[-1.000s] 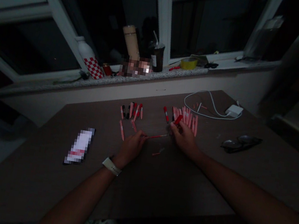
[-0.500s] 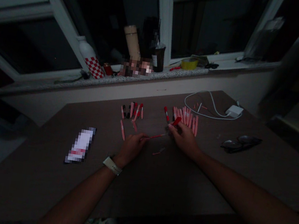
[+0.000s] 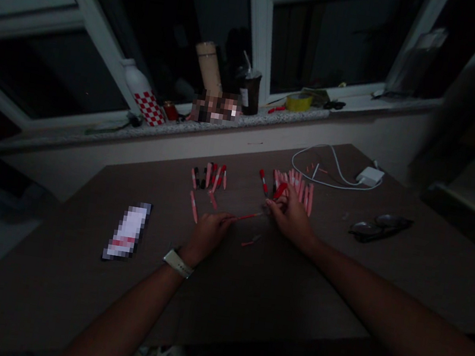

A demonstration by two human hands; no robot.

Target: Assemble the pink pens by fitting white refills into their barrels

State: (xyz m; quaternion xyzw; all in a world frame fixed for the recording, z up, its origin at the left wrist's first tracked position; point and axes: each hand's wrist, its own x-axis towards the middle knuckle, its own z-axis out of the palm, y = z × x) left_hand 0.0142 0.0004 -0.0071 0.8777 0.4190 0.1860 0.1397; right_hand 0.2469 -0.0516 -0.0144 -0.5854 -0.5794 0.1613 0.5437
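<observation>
My left hand [image 3: 211,229] pinches one end of a thin red rod [image 3: 245,217] that looks like a pen refill. The rod points right, towards my right hand [image 3: 290,215], and its far end looks pale or clear. My right hand is closed around a small red object [image 3: 280,191], whose kind is too dark to make out. A small pinkish piece with a clear end [image 3: 248,243] lies on the table below the rod. Behind my right hand is a row of pink pens [image 3: 295,181], partly hidden by it. A red marker [image 3: 262,182] lies just left of them.
Black, red and pink pens [image 3: 204,177] lie at the back left, with a pink pen [image 3: 194,206] nearer. A blurred-out phone-like item [image 3: 127,233] is on the left. Glasses [image 3: 380,228] and a white charger [image 3: 370,176] with cable are on the right. Bottles and a cup [image 3: 251,93] line the windowsill.
My right hand has shifted slightly, and the red object in it has turned a little. My left hand and the thin rod stay almost where they were.
</observation>
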